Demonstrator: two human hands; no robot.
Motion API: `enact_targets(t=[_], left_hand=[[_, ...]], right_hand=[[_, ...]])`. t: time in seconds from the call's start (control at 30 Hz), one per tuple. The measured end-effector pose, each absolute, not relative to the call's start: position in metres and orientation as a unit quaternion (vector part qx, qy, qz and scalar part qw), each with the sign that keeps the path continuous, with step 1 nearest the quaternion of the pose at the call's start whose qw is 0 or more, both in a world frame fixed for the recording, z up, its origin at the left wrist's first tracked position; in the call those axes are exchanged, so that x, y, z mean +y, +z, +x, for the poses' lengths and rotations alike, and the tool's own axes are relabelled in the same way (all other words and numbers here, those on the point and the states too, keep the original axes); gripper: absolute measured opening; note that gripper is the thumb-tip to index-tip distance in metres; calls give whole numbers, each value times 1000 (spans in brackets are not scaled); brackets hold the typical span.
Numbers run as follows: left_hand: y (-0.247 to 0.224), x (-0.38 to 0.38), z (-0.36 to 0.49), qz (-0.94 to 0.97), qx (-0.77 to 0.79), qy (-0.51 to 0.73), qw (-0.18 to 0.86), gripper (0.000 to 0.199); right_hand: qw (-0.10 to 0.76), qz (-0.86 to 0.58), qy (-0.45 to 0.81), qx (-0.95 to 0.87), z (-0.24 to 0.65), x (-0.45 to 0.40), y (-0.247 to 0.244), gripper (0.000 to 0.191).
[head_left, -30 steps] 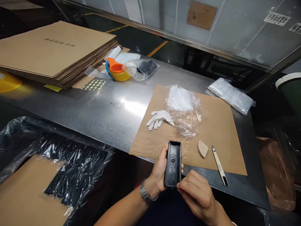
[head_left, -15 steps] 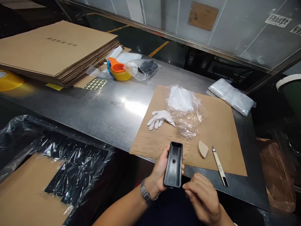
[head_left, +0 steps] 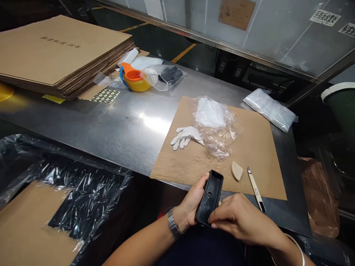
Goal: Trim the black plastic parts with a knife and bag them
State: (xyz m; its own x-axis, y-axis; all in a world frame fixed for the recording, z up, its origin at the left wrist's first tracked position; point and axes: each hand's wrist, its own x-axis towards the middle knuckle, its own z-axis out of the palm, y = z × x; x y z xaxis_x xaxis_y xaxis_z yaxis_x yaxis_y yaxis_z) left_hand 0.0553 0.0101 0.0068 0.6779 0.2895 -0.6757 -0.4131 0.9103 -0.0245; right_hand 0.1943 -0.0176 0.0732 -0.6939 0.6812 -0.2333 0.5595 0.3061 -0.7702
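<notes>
A hollow black plastic housing (head_left: 208, 197), long with rounded corners and a small hole in its floor, is held tilted in my left hand (head_left: 194, 201), open side up. The fingers of that hand wrap its left side and underside. My right hand (head_left: 231, 216) is closed, its thumb and fingertips pinched together against the near right rim of the housing; whatever they may hold is hidden. Beyond the housing, a beige wedge-shaped pad (head_left: 236, 171) and a white-handled knife (head_left: 256, 190) marked A26 lie on a cardboard sheet (head_left: 255, 147).
On the cardboard also lie a white glove (head_left: 187, 137) and crumpled clear plastic with white sheets (head_left: 210, 112). The metal table (head_left: 122, 129) carries stacked cardboard (head_left: 63, 48), coloured cups (head_left: 135, 80), a sticker sheet (head_left: 105, 96) and bagged film (head_left: 270, 109). A plastic-lined box (head_left: 27, 218) stands lower left.
My right hand has moved left and up onto the housing's near rim. The housing has shifted slightly right and turned, its far end leaning right. The whole view has shifted a little.
</notes>
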Motion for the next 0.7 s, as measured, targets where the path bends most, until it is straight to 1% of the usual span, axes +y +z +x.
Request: enact_targets(t=[0.2,0.27,0.43,0.53,0.7], left_hand=[[6,3,59,-104,339,173,919,43],[5,1,59,-107,326,155,926,40],[-1,-9,64,-121,298,124,939,31],[-7,-15,67,-129,293,100,942,28],[-12,-17,68,-147,302,56,940,37]], right_hand=[[-11,-333,404,-852,190,-8,84,14],[-24,-307,394,-866,188,-6,85,13],[-10,-254,390,-885,183,-5,84,12],[-20,-229,409,-883,184,-6,76,13],[11,-198,484,-852,190,-7,58,16]])
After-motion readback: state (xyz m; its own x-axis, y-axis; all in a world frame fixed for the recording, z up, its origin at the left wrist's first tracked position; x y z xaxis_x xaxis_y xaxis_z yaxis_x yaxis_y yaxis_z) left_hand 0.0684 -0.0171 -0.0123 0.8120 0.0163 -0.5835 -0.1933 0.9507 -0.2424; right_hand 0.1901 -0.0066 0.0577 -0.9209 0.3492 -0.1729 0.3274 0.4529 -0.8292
